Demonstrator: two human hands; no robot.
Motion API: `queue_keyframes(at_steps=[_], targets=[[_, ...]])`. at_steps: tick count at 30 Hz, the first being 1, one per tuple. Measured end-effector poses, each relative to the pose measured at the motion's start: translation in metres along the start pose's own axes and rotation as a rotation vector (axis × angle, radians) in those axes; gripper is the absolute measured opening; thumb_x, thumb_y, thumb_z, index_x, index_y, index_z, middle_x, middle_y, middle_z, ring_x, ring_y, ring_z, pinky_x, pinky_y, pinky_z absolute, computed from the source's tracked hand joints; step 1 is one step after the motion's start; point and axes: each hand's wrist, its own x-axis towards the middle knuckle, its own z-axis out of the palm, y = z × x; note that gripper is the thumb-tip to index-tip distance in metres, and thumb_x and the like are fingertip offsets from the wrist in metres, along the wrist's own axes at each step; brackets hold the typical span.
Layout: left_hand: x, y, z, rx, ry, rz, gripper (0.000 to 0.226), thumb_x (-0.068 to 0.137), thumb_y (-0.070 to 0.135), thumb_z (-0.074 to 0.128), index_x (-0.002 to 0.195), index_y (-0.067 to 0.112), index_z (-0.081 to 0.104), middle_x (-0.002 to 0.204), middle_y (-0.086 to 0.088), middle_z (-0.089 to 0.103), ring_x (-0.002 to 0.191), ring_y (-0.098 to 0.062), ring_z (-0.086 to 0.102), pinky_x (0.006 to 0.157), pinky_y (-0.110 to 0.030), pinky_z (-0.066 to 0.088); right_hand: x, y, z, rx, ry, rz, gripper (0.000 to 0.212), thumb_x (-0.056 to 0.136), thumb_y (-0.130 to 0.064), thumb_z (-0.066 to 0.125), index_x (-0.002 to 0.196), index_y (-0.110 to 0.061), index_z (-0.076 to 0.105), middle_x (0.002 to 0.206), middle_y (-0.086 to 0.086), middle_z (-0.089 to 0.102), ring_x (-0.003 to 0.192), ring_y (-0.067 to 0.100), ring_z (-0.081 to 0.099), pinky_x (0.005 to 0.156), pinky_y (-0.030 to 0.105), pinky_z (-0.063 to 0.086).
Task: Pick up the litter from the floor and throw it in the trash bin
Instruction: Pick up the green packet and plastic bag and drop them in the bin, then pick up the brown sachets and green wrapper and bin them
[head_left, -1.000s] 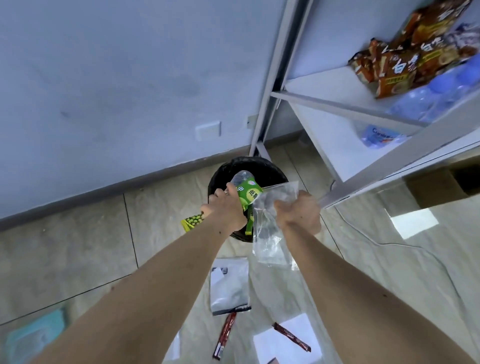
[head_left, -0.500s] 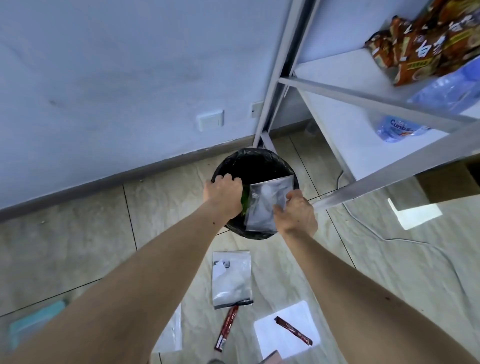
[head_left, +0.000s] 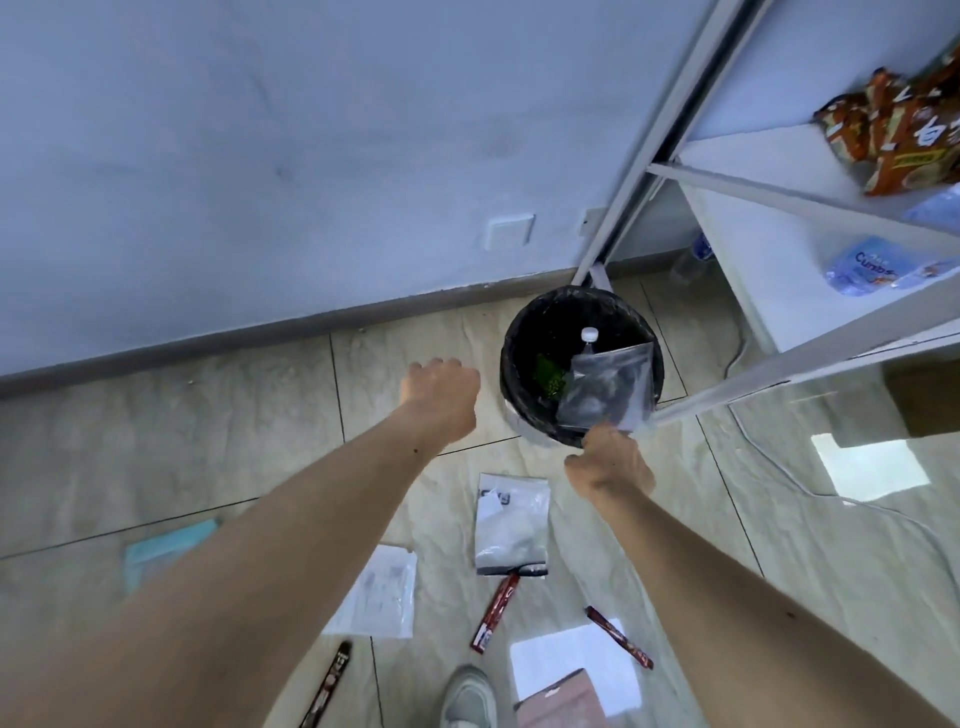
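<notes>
The black trash bin (head_left: 514, 395) stands on the floor by the wall. Inside it lie a green snack packet (head_left: 549, 378), a plastic bottle with a white cap (head_left: 588, 335) and a clear plastic bag (head_left: 608, 387) that leans on the near rim. My right hand (head_left: 610, 462) is just below the bin, thumb spread, fingertips at the bag's lower corner. My left hand (head_left: 441, 395) hovers left of the bin, holding nothing, fingers loosely curled. On the floor near me lie a white pouch (head_left: 511, 519), two red stick packets (head_left: 496, 613) (head_left: 618, 636) and a dark stick packet (head_left: 327, 686).
A white metal shelf rack (head_left: 727, 176) with snack bags and water bottles stands right of the bin, one leg right behind it. A cable (head_left: 779, 467) trails on the floor at right. A clear sleeve (head_left: 374, 592), white paper (head_left: 571, 660), a teal sheet (head_left: 166, 545) and my shoe (head_left: 467, 696) are nearby.
My left hand let the green packet and bottle drop into the bin and drew back to the left. My right hand lowered the clear bag into the bin and pulled back.
</notes>
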Motion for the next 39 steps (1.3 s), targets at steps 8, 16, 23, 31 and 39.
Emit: queue_keyframes(at_steps=[8, 16, 23, 31, 39], targets=[[-0.12, -0.114, 0.036, 0.005, -0.055, -0.122, 0.026, 0.089, 0.016, 0.054, 0.115, 0.014, 0.059, 0.112, -0.008, 0.061, 0.109, -0.027, 0.057, 0.086, -0.038, 0.043, -0.109, -0.053, 0.052, -0.059, -0.117, -0.071, 0.028, 0.086, -0.016, 0.054, 0.114, -0.016, 0.054, 0.113, 0.004, 0.062, 0.102, 0.025, 0.06, 0.069, 0.029, 0.039], [-0.261, -0.232, 0.093, -0.006, -0.072, -0.228, 0.027, 0.088, 0.018, 0.053, 0.114, 0.015, 0.059, 0.117, -0.008, 0.06, 0.114, -0.027, 0.055, 0.088, -0.037, 0.042, -0.243, -0.117, 0.126, -0.044, -0.182, -0.154, 0.033, 0.082, -0.01, 0.053, 0.114, -0.014, 0.054, 0.108, 0.004, 0.064, 0.104, 0.026, 0.061, 0.068, 0.026, 0.04], [-0.355, -0.283, 0.167, -0.009, -0.18, -0.282, 0.032, 0.087, 0.019, 0.054, 0.119, 0.018, 0.057, 0.12, -0.006, 0.058, 0.116, -0.026, 0.054, 0.087, -0.035, 0.041, -0.326, -0.122, 0.204, -0.027, -0.222, -0.175, 0.032, 0.085, -0.016, 0.057, 0.117, -0.017, 0.054, 0.116, 0.003, 0.061, 0.104, 0.023, 0.06, 0.072, 0.026, 0.042], [-0.421, -0.279, 0.257, -0.034, -0.257, -0.303, 0.027, 0.089, 0.021, 0.051, 0.115, 0.016, 0.056, 0.115, -0.005, 0.054, 0.108, -0.024, 0.055, 0.076, -0.033, 0.037, -0.366, -0.092, 0.288, -0.086, -0.292, -0.187, 0.038, 0.081, -0.02, 0.066, 0.118, -0.019, 0.054, 0.112, -0.001, 0.061, 0.105, 0.019, 0.059, 0.075, 0.025, 0.044], [-0.445, -0.256, 0.408, -0.138, -0.299, -0.388, 0.046, 0.087, 0.025, 0.059, 0.129, 0.016, 0.043, 0.128, -0.006, 0.043, 0.118, -0.027, 0.048, 0.087, -0.038, 0.044, -0.362, -0.037, 0.415, -0.31, -0.274, -0.368, 0.063, 0.073, -0.03, 0.078, 0.127, -0.022, 0.047, 0.126, -0.001, 0.054, 0.121, 0.02, 0.052, 0.091, 0.033, 0.045]])
